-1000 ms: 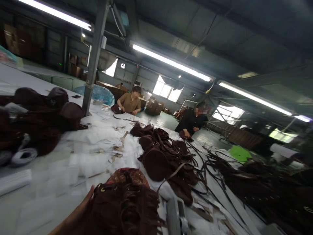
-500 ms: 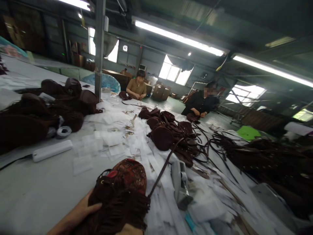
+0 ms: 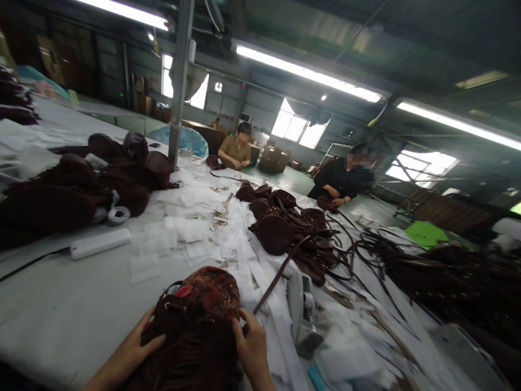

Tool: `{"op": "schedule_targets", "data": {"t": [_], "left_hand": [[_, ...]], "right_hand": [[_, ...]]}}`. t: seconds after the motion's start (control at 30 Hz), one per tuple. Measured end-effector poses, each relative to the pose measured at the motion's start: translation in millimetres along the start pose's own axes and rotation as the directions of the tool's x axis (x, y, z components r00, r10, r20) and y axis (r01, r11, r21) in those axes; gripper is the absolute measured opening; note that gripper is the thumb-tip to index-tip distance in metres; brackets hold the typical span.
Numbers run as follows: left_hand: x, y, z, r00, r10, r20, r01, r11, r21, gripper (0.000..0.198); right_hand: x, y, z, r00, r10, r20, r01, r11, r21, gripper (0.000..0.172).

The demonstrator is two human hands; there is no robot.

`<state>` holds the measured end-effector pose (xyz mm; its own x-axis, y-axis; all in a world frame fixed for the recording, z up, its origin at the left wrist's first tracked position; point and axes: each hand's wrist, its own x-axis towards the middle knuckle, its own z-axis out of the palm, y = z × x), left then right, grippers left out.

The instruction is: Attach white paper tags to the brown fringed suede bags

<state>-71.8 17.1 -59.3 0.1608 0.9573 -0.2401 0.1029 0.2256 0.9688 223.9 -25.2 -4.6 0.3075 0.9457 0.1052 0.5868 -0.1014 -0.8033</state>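
A dark brown fringed bag (image 3: 191,336) with a red patterned part at its top lies at the bottom centre of the table. My left hand (image 3: 138,347) grips its left side, thumb on the front. On the right edge, near the patterned part, my right hand (image 3: 252,342) holds the bag between thumb and fingers. A brown strap (image 3: 280,276) runs from beside my right hand up toward a pile of brown bags (image 3: 274,233). Right of that hand stands a grey tape dispenser (image 3: 301,309).
More brown bags (image 3: 52,201) lie at the left, near a tape roll (image 3: 119,215) and a white power strip (image 3: 100,243). White sheets (image 3: 193,231) cover the middle. Straps and dark bags (image 3: 448,277) fill the right. Two people work across the table.
My right hand has risen from the bottom edge to the bag's right side. My left hand stays on the left side. The view has shifted slightly, moving the background rightward.
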Motion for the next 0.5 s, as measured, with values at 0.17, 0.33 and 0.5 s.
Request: {"op": "schedule_targets", "data": {"t": [0.17,0.33,0.5], "left_hand": [[25.0,32.2,-0.4,0.943,0.265,-0.201,-0.179,0.915,0.362,0.063],[69.6,62.7,-3.8,0.976,0.192,-0.1,-0.152,0.938,0.311,0.043],[81.1,59.1,-3.7,0.996,-0.079,0.051,0.069,0.985,0.16,0.039]], "right_hand": [[8.3,-23.0,23.5,0.942,-0.18,0.282,0.263,0.92,-0.291,0.031],[-5.3,-41.8,18.8,0.884,-0.336,0.324,0.427,0.864,-0.268,0.011],[-44.3,-54.5,21.3,0.485,-0.868,0.102,0.867,0.463,-0.183,0.022]]}}
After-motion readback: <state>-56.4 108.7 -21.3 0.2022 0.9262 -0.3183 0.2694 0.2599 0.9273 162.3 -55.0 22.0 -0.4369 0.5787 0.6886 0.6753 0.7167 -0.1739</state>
